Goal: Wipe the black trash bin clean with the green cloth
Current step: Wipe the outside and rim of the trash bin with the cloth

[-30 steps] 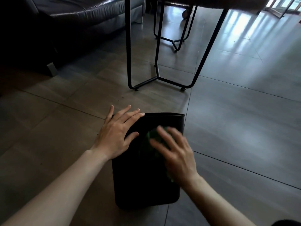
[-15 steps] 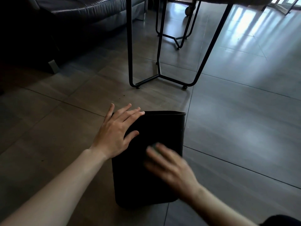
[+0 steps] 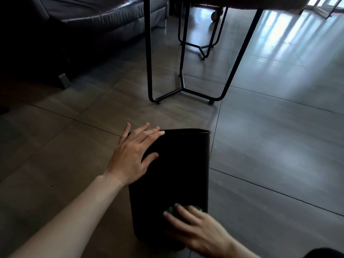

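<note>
We see the black trash bin (image 3: 173,174) lying on the tiled floor (image 3: 270,155), our left hand (image 3: 133,155) spread flat against its side. Our right hand (image 3: 197,229), fingers extended, presses the green cloth (image 3: 172,209) onto the bin's near end. Black desk legs (image 3: 183,75) and a dark sofa (image 3: 83,25) stand beyond.

Dim indoor shot, daylight entering from upper right; bright streaky glare on the glossy grey tiled floor (image 3: 279,127) there. Left side falls into deep shadow, dark leather sofa (image 3: 83,19) nearly lost. Matte black plastic trash bin (image 3: 178,164) shows almost no surface detail. Right hand (image 3: 201,231) motion-blurred, left hand (image 3: 130,155) sharp. Wide-angle bending at edges; black metal table legs (image 3: 149,53) lean.
</note>
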